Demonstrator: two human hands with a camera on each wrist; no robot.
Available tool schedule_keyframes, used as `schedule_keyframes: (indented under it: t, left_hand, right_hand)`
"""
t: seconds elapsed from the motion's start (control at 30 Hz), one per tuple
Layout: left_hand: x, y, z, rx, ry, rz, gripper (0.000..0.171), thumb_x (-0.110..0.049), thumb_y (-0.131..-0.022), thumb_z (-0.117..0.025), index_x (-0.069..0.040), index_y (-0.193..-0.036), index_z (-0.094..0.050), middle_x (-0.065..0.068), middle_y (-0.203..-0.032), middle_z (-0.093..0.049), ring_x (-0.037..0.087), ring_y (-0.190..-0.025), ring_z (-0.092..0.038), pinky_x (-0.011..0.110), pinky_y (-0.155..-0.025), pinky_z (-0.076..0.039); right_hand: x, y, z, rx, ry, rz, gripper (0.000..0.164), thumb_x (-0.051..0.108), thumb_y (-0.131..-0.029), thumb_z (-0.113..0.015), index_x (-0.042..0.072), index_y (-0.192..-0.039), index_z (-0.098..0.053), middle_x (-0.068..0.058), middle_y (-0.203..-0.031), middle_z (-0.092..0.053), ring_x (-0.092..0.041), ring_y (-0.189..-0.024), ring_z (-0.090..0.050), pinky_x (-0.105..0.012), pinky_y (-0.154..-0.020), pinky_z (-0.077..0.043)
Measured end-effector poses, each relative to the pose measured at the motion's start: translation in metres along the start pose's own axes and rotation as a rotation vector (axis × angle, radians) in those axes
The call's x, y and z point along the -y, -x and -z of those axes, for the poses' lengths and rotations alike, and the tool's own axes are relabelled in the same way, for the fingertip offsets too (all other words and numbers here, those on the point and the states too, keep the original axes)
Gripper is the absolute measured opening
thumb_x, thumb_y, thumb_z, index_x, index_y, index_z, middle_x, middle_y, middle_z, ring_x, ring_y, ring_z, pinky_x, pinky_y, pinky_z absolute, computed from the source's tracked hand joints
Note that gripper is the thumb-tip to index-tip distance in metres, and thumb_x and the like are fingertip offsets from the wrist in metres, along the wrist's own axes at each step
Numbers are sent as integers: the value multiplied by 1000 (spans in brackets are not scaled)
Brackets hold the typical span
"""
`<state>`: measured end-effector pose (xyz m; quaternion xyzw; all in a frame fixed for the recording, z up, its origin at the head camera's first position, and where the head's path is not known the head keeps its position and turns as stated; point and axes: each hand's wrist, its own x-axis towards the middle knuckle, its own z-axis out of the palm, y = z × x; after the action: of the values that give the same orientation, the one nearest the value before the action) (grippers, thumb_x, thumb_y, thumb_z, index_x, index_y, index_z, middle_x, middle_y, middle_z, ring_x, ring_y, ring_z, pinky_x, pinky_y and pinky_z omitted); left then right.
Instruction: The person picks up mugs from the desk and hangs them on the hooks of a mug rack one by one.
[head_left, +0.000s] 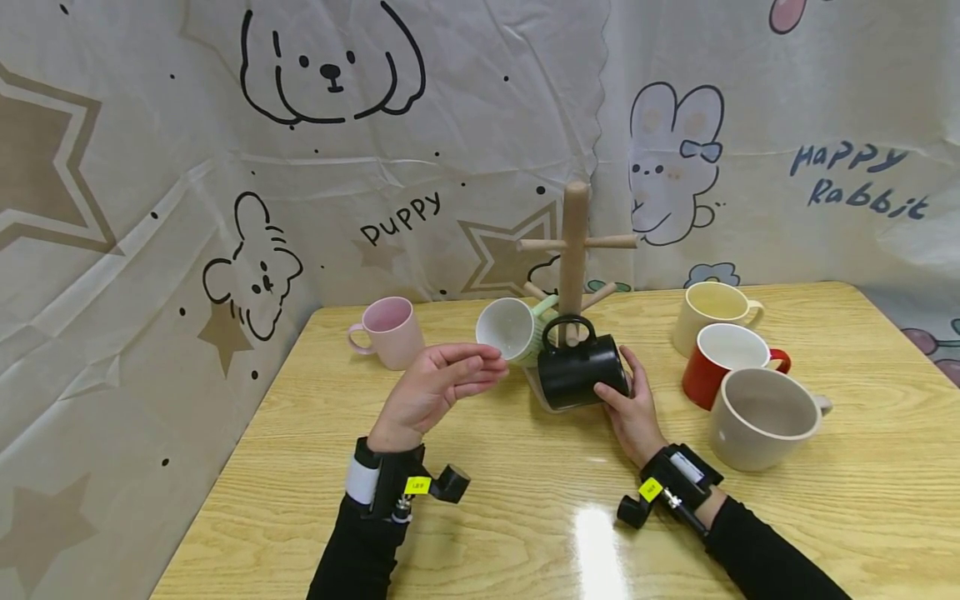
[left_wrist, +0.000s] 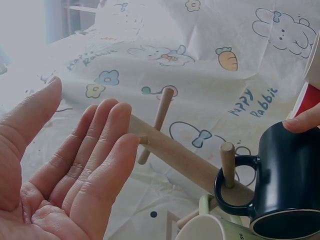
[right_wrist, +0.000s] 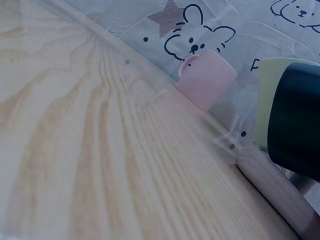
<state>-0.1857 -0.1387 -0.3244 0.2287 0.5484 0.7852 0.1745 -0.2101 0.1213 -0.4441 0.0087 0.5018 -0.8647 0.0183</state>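
Note:
My right hand (head_left: 636, 417) grips a black mug (head_left: 581, 375) at its right end, thumb in front and fingers behind. The mug lies sideways with its handle up, against the front of a wooden mug rack (head_left: 574, 225). Seen from the left wrist, a peg (left_wrist: 227, 165) of the rack pokes through the handle of the black mug. Behind it, a light green mug (head_left: 517, 329) is tilted at the rack, its handle by a lower peg. My left hand (head_left: 435, 392) hovers left of the black mug, fingers straight, holding nothing. The right wrist view does not show the right hand.
A pink mug (head_left: 393, 333) stands at the back left of the wooden table (head_left: 480, 533). On the right stand a yellow mug (head_left: 693, 321), a red mug (head_left: 701, 375) and a large beige mug (head_left: 757, 425). A printed cloth (head_left: 465, 100) hangs behind the table.

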Motion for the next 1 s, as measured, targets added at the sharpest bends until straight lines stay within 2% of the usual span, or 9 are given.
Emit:
schedule_keyframes:
  t: [0.1,0.27,0.43,0.5,0.6,0.7,0.9,1.0]
  left_hand:
    - [0,0,1,1,1,1,13,-14,-88,-61,-14,-98,-69,-1,-97,-70,11,-93,-67,26,-85,-52]
    - [2,-1,2,5,4,-2,13,-13,-88,-61,-14,-98,-69,-1,-97,-70,11,-93,-67,26,-84,-52]
    - [2,-1,3,9,8,-7,14,-12,-89,-59,-14,-99,-69,-1,-97,-70,11,-93,-67,26,-84,-52]
    - [1,-1,3,10,9,-6,14,-13,-89,-60,-14,-99,-69,-1,-97,-70,11,-93,-67,26,-84,-52]
    - [1,0,4,14,10,-9,14,-12,-89,-60,-14,-99,-69,-1,-97,-70,11,-93,-66,26,-85,-52]
    - [0,0,4,14,6,-12,14,-12,-89,-59,-14,-99,-69,-1,-97,-70,12,-93,-67,26,-85,-52]
    - [-1,1,5,10,-5,-20,16,-10,-90,-57,-15,-99,-70,-1,-96,-70,12,-93,-67,26,-84,-52]
    - [-3,2,5,-7,-12,-14,15,-11,-90,-58,-15,-98,-70,-2,-96,-70,12,-93,-67,26,-84,-52]
  right_hand:
    - [0,-1,1,-1,10,28,80,-1,-86,-54,16,-147,-6,-1,-138,-31,-8,-118,-40,-12,-90,-43]
    - [2,-1,4,-17,21,63,77,1,-86,-55,17,-147,-9,-9,-153,-14,-15,-133,-27,-14,-96,-39]
    - [6,-1,4,-34,6,124,73,1,-88,-53,13,-146,-11,-11,-152,-15,-17,-140,-18,-28,-113,-23]
    - [10,-1,4,-53,29,167,71,4,-89,-54,11,-146,-12,-11,-151,-16,-17,-141,-15,-33,-116,-14]
    - [18,-1,5,-85,79,233,69,9,-89,-56,11,-145,-15,-8,-151,-18,-16,-142,-14,-36,-117,-8]
    - [29,0,2,-102,64,298,68,11,-88,-58,9,-144,-19,-8,-151,-20,-16,-141,-15,-36,-117,-7]
    - [54,8,-10,-108,-8,368,66,13,-88,-60,9,-142,-22,-5,-144,-28,-16,-140,-19,-34,-116,-16]
    - [66,14,-14,-94,-62,407,63,11,-89,-59,9,-141,-24,-3,-139,-32,-16,-139,-20,-33,-117,-14]
